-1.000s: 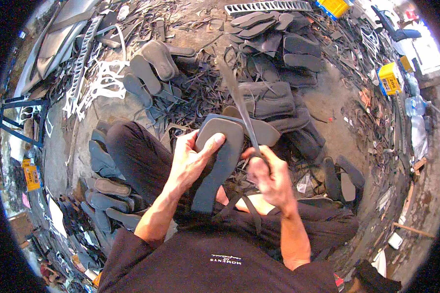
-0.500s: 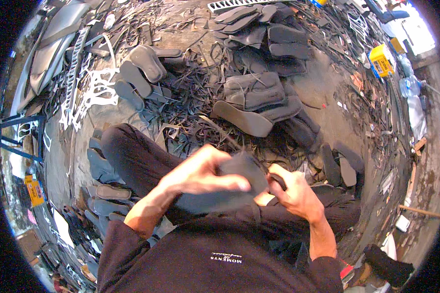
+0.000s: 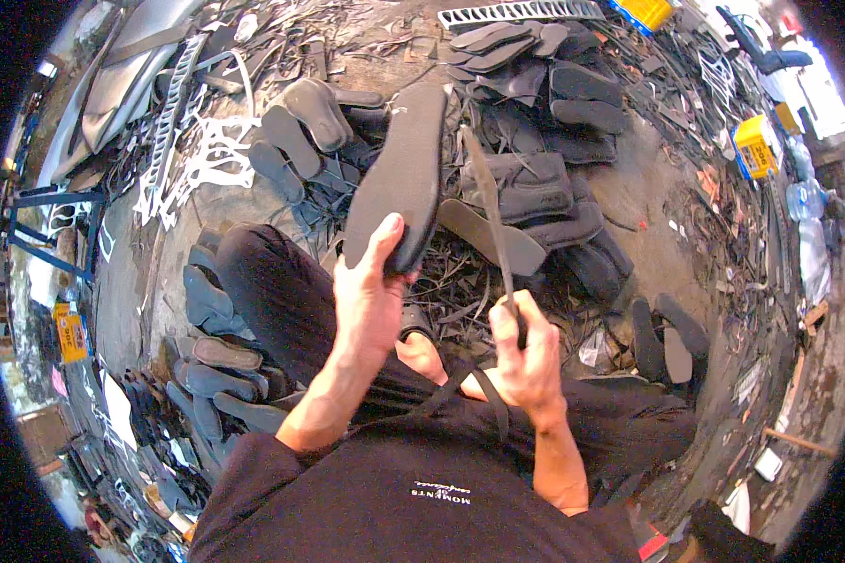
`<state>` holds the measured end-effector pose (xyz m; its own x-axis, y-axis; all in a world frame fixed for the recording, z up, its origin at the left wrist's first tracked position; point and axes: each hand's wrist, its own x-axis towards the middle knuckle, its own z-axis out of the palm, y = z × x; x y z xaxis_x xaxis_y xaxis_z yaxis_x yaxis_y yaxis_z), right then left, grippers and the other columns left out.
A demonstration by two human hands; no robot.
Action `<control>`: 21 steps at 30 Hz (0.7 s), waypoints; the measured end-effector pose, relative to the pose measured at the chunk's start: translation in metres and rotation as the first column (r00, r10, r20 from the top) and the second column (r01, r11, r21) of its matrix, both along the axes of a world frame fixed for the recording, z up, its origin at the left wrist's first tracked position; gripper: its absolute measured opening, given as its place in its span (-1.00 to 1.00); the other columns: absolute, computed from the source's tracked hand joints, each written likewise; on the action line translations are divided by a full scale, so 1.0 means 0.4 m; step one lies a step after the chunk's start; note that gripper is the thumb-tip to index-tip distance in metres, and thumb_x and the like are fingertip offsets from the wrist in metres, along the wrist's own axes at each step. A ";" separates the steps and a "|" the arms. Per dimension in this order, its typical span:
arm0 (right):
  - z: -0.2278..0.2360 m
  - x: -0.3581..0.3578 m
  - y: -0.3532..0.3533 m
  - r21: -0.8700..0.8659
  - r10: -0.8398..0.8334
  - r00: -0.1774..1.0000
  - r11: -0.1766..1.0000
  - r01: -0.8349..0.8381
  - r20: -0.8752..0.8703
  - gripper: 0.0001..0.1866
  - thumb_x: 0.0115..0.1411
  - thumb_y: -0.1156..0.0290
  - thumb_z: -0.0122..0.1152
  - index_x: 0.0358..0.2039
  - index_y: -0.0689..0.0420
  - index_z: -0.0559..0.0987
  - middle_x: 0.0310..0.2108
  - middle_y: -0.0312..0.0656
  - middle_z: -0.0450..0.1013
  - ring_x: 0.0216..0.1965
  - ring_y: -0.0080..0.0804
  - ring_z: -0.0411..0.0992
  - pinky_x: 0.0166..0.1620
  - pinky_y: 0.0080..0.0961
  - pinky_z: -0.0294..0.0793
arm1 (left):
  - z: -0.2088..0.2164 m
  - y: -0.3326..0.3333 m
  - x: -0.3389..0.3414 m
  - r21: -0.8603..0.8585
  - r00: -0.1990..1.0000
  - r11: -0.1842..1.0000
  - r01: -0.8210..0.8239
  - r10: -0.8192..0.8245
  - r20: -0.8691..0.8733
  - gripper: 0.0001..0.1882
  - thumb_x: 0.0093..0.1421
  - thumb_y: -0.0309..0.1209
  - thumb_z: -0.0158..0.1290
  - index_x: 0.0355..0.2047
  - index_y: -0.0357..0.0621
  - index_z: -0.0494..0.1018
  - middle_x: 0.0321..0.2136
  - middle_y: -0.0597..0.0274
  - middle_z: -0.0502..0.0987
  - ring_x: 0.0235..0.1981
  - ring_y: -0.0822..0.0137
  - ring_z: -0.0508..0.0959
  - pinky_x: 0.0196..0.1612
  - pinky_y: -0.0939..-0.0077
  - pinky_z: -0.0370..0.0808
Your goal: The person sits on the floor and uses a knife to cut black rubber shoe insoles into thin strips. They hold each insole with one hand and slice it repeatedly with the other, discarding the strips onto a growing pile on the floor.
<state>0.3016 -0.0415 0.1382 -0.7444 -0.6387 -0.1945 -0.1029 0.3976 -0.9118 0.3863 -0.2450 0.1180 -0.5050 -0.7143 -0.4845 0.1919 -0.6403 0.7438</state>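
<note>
Shoe sole (image 3: 399, 174), dark grey and long, stands out in front of the person, held up above the scrap-strewn floor (image 3: 643, 202) with its broad face toward the camera and its far end leaning slightly right. The left hand (image 3: 371, 300) has it by the near end: that grip is closed around the sole, thumb lying flat on the upper face, fingers mostly hidden behind and beneath the edge. The right hand (image 3: 526, 352) has its grip curled firmly around the dark handle of a long, thin knife (image 3: 491, 206), whose blade points up and away, tip leaning left, just beside the sole's right edge with a gap between the two. Beyond the blade, a loose sole (image 3: 498, 242) lies aslant against a heap of dark moulded pieces (image 3: 526, 188). Thin dark offcuts (image 3: 446, 281) litter the ground below both hands. Farther out on the left, several soles (image 3: 296, 141) lean together near a white cut-out sheet (image 3: 218, 159), while more are stacked (image 3: 225, 380) beside the person's left leg. Two soles (image 3: 676, 352) rest beyond the right knee, and toward the right rim sit a yellow box (image 3: 756, 147) and a clear plastic bottle (image 3: 805, 200).
</note>
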 end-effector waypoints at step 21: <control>-0.006 0.101 0.040 0.191 -0.065 0.971 0.975 0.110 -0.230 -0.75 0.45 0.27 0.19 -0.11 0.22 0.51 -0.51 0.12 0.52 -0.44 0.16 0.57 -0.35 -0.08 0.50 | 0.082 0.112 -0.055 0.091 0.989 0.994 0.052 -0.039 -0.140 -0.46 0.28 -0.21 0.38 0.18 -0.02 0.45 0.02 0.34 0.59 -0.04 0.37 0.61 0.03 0.32 0.57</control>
